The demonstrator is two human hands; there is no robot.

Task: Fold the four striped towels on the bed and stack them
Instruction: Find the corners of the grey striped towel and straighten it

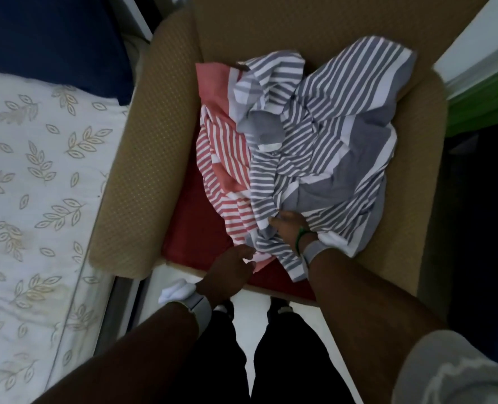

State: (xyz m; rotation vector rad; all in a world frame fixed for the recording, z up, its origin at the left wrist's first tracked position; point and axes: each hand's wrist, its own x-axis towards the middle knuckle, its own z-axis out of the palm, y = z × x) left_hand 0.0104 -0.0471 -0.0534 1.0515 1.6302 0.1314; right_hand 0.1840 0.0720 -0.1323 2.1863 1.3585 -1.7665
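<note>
our left hand (230, 266) pinches the pile's near hem, right hand (290, 225) curls into grey folds | striped towels (300, 147) heaped frame centre on armchair (142, 170), not bed | soft, light, we'd take corners | leaf-print bed (32, 176) at left, dim room

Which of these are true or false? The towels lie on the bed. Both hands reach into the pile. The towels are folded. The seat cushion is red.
1. The striped towels lie on the bed. False: they are heaped on the armchair.
2. Both the left hand and the right hand reach into the pile. True.
3. The towels are folded. False: they are crumpled.
4. The seat cushion is red. True.
</note>
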